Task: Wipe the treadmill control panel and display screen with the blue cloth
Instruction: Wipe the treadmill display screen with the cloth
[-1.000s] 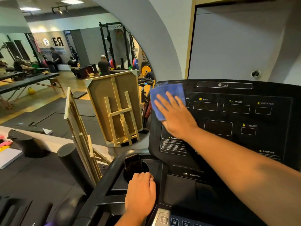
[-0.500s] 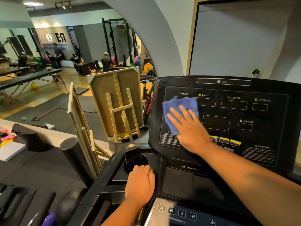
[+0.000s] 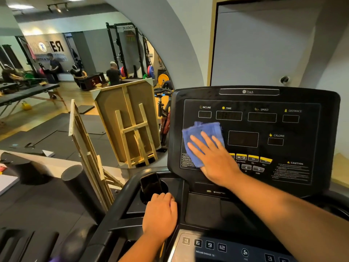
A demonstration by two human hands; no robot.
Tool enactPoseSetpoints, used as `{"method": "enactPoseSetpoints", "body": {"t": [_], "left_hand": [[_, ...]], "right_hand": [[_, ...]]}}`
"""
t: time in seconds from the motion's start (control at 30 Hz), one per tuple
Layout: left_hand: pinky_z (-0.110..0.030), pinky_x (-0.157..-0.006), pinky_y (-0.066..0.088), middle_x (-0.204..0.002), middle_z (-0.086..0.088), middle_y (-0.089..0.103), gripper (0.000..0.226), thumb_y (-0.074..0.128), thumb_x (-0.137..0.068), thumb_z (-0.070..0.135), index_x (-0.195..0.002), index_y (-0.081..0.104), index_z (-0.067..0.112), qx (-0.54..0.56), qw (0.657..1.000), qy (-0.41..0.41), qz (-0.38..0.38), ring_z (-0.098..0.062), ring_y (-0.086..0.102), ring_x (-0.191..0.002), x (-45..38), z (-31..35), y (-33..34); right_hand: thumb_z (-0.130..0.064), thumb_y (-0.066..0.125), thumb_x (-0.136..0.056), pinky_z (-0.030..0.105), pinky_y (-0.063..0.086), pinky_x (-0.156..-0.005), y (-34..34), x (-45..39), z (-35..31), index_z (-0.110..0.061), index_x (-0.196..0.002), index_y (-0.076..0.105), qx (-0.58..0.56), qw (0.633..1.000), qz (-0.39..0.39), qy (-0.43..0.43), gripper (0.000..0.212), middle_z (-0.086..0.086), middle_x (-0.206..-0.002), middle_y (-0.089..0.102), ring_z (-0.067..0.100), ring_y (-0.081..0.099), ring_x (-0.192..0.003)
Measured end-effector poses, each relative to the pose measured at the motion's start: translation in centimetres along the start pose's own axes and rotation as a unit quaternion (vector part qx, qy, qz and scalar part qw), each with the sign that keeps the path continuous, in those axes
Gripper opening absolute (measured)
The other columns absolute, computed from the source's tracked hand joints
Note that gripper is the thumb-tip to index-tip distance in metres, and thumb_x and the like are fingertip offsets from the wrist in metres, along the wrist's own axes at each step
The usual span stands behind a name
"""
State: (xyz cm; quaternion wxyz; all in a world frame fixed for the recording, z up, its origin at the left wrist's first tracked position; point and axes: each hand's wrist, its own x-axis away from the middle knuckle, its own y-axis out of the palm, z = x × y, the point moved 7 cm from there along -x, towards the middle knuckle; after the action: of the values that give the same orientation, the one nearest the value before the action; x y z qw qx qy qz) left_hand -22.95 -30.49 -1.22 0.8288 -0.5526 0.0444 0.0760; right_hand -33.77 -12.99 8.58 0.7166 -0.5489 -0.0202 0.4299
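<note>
The black treadmill control panel (image 3: 294, 148) stands upright ahead of me, with dark display windows labelled incline, time, speed, distance and calorie. My right hand (image 3: 213, 157) lies flat with straight fingers on the blue cloth (image 3: 196, 133), pressing it against the panel's lower left, beside the central display screen (image 3: 243, 139). The cloth covers part of the left caution text. Yellow buttons (image 3: 253, 158) show just right of my wrist. My left hand (image 3: 160, 214) rests with curled fingers on the console edge by the cup holder.
A phone (image 3: 151, 183) stands in the cup holder (image 3: 164, 188). A lower keypad (image 3: 204, 243) with incline numbers sits near me. Left of the treadmill are a black foam roller (image 3: 79, 188), folded wooden tables (image 3: 130, 121), and a mirror reflecting people in the gym.
My right hand has slid the cloth down from the panel's upper left corner to its lower left area, uncovering the incline label. My left hand has stayed on the console.
</note>
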Motion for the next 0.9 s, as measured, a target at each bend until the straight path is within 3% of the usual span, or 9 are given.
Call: {"method": "enactPoseSetpoints", "body": {"t": [0.17, 0.3, 0.47, 0.57, 0.67, 0.8, 0.9], "left_hand": [[-0.028, -0.086, 0.050, -0.097, 0.017, 0.063, 0.034, 0.030, -0.105, 0.039, -0.104, 0.063, 0.035, -0.005, 1.000, 0.005, 0.003, -0.005, 0.053, -0.095, -0.2, -0.1, 0.2], [-0.029, -0.085, 0.051, -0.094, 0.017, 0.063, 0.033, 0.031, -0.104, 0.039, -0.101, 0.063, 0.035, -0.003, 1.000, 0.008, 0.010, -0.006, 0.054, -0.093, -0.3, -0.3, 0.3], [-0.029, -0.083, 0.051, -0.093, 0.017, 0.063, 0.034, 0.029, -0.103, 0.040, -0.099, 0.063, 0.036, -0.010, 1.000, 0.011, 0.012, -0.007, 0.054, -0.092, -0.3, -0.3, 0.6], [-0.028, -0.084, 0.051, -0.091, 0.017, 0.062, 0.034, 0.029, -0.104, 0.041, -0.098, 0.062, 0.037, -0.007, 1.000, 0.009, 0.011, -0.006, 0.054, -0.091, -0.3, -0.3, 0.6], [-0.027, -0.085, 0.051, -0.090, 0.017, 0.062, 0.034, 0.030, -0.104, 0.040, -0.098, 0.063, 0.037, -0.006, 1.000, 0.008, 0.011, -0.006, 0.055, -0.090, -0.4, -0.2, 0.6], [-0.027, -0.084, 0.051, -0.089, 0.017, 0.061, 0.034, 0.028, -0.103, 0.041, -0.096, 0.062, 0.037, -0.012, 1.000, 0.014, 0.017, -0.006, 0.054, -0.090, -0.5, -0.2, 0.6], [-0.029, -0.081, 0.050, -0.091, 0.015, 0.061, 0.048, 0.014, -0.097, 0.045, -0.096, 0.060, 0.035, -0.030, 0.999, 0.031, 0.017, -0.008, 0.053, -0.091, -0.5, -0.1, 0.7]], "right_hand": [[-0.037, 0.046, -0.094, 0.052, 0.013, -0.123, -3.0, -1.1, 8.4, -0.019, -0.160, 0.022, -0.022, 0.984, 0.027, 0.174, 0.072, 0.006, -0.168, 0.018, 0.036, 0.009, -0.154], [-0.037, 0.042, -0.095, 0.056, 0.012, -0.123, -2.3, 3.9, 7.8, -0.018, -0.161, 0.017, -0.031, 0.971, 0.037, 0.235, 0.073, 0.007, -0.169, 0.013, 0.037, 0.001, -0.155], [-0.037, 0.054, -0.091, 0.057, 0.013, -0.123, -1.4, 1.5, 3.7, -0.018, -0.160, 0.023, -0.020, 0.993, 0.011, 0.119, 0.078, 0.007, -0.168, 0.015, 0.039, 0.005, -0.154], [-0.039, 0.044, -0.091, 0.053, 0.012, -0.122, -2.7, -2.9, 5.3, -0.020, -0.160, 0.023, -0.008, 0.997, 0.017, 0.077, 0.074, 0.005, -0.168, 0.017, 0.037, 0.011, -0.154], [-0.042, 0.038, -0.093, 0.053, 0.013, -0.122, -4.7, -5.5, 9.6, -0.020, -0.159, 0.023, -0.017, 0.987, 0.035, 0.154, 0.071, 0.006, -0.168, 0.019, 0.036, 0.012, -0.154], [-0.045, 0.026, -0.101, 0.055, 0.011, -0.124, -5.3, -1.0, 15.0, -0.018, -0.161, 0.015, -0.029, 0.947, 0.071, 0.312, 0.067, 0.006, -0.169, 0.011, 0.035, 0.005, -0.155], [-0.042, 0.031, -0.100, 0.058, 0.010, -0.123, -5.1, 0.7, 15.0, -0.014, -0.160, 0.015, -0.038, 0.919, 0.081, 0.383, 0.068, 0.011, -0.169, 0.009, 0.040, 0.003, -0.154]]}}
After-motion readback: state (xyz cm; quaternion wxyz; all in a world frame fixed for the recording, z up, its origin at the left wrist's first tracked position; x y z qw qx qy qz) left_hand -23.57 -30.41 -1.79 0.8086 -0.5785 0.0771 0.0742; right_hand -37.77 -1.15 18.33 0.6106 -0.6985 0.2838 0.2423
